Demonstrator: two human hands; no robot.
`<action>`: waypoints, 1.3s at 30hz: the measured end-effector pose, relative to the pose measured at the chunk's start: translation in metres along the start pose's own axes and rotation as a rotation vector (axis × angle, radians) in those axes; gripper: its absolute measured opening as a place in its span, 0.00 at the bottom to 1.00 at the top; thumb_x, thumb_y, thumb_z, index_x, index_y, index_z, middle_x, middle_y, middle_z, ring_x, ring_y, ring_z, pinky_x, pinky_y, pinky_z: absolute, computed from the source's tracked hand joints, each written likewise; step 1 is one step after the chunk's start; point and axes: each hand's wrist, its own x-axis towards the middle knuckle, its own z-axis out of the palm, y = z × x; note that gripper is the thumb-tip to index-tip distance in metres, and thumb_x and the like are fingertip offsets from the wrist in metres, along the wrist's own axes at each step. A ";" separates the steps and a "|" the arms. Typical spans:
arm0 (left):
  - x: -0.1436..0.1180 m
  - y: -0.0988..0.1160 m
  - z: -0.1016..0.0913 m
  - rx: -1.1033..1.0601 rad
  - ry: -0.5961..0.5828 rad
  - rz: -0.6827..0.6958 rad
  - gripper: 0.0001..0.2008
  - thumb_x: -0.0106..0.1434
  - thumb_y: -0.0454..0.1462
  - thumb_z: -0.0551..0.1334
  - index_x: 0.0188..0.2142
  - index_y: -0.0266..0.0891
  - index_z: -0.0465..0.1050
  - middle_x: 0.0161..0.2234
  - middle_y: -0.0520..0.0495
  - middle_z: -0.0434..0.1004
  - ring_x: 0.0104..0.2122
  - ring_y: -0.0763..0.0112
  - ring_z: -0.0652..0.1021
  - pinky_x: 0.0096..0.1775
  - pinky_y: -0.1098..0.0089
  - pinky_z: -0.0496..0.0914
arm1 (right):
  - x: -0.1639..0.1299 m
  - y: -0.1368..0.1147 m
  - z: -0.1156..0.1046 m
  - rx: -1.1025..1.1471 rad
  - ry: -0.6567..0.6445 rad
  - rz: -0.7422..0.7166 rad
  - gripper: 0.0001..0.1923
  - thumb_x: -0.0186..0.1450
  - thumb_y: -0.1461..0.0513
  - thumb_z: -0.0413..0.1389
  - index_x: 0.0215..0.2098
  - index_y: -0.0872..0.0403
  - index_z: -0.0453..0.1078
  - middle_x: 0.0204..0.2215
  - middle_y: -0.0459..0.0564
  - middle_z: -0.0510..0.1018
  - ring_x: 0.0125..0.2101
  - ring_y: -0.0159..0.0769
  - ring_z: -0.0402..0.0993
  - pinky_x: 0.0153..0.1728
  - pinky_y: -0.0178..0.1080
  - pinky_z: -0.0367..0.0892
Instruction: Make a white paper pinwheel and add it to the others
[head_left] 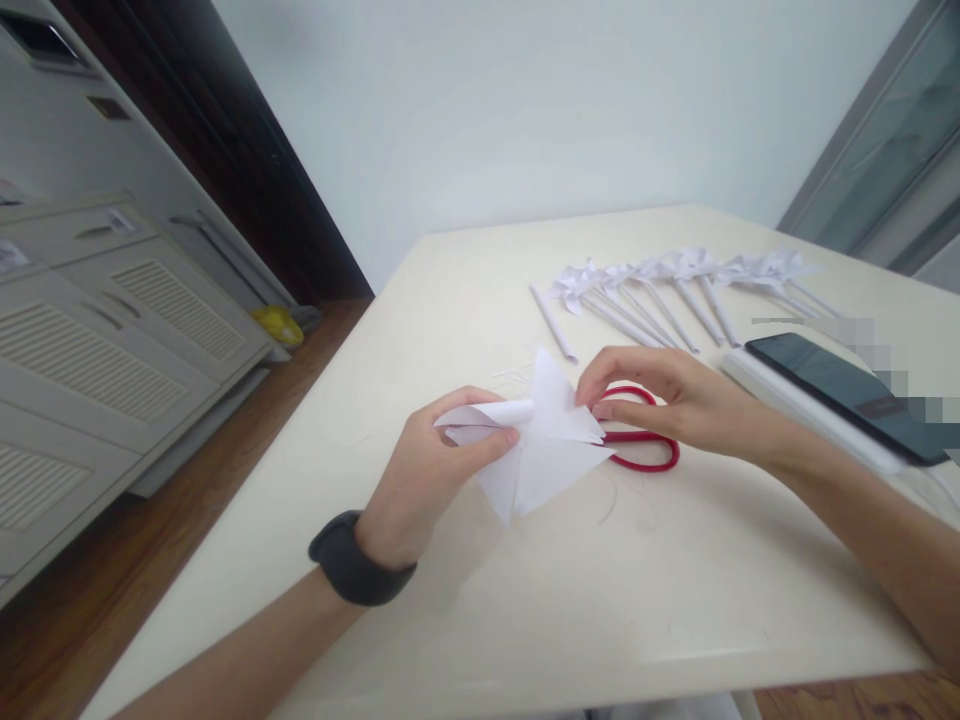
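Paper [544, 455] being pinched low over desk [525, 600]: my left hand [424, 480] gripping its rolled corner, my right hand [667, 400] pressing fingers [589, 385] onto folded flaps. Red scissors [645, 450] lying just behind.

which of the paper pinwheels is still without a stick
The folded paper pinwheel held between the left hand and right hand. The finished pinwheels lying in a row at the far side of the table each have a rolled paper stick.
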 end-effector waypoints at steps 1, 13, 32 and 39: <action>0.000 0.000 0.000 -0.019 0.004 0.003 0.11 0.53 0.41 0.65 0.35 0.41 0.70 0.30 0.53 0.72 0.30 0.72 0.70 0.30 0.75 0.63 | 0.000 -0.001 -0.002 -0.027 -0.040 -0.007 0.08 0.62 0.70 0.51 0.37 0.53 0.68 0.36 0.45 0.75 0.37 0.30 0.71 0.39 0.32 0.65; 0.003 0.000 -0.002 -0.166 -0.040 -0.027 0.12 0.53 0.39 0.65 0.37 0.38 0.70 0.31 0.50 0.72 0.32 0.70 0.70 0.32 0.74 0.63 | -0.002 -0.001 -0.010 -0.054 -0.143 0.004 0.06 0.62 0.65 0.53 0.37 0.54 0.71 0.36 0.45 0.76 0.36 0.30 0.71 0.38 0.32 0.64; 0.001 0.004 0.001 -0.208 -0.051 -0.032 0.12 0.52 0.39 0.65 0.36 0.38 0.70 0.31 0.51 0.73 0.32 0.69 0.73 0.32 0.73 0.65 | 0.000 0.002 -0.013 -0.061 -0.131 -0.098 0.15 0.58 0.62 0.58 0.45 0.47 0.69 0.46 0.48 0.66 0.47 0.35 0.64 0.46 0.38 0.62; 0.000 0.003 -0.001 -0.151 -0.136 -0.073 0.15 0.53 0.40 0.65 0.40 0.38 0.69 0.36 0.47 0.75 0.35 0.66 0.74 0.36 0.69 0.66 | 0.001 0.010 -0.019 -0.159 -0.084 -0.105 0.03 0.60 0.61 0.57 0.33 0.49 0.73 0.44 0.48 0.66 0.48 0.35 0.63 0.47 0.38 0.61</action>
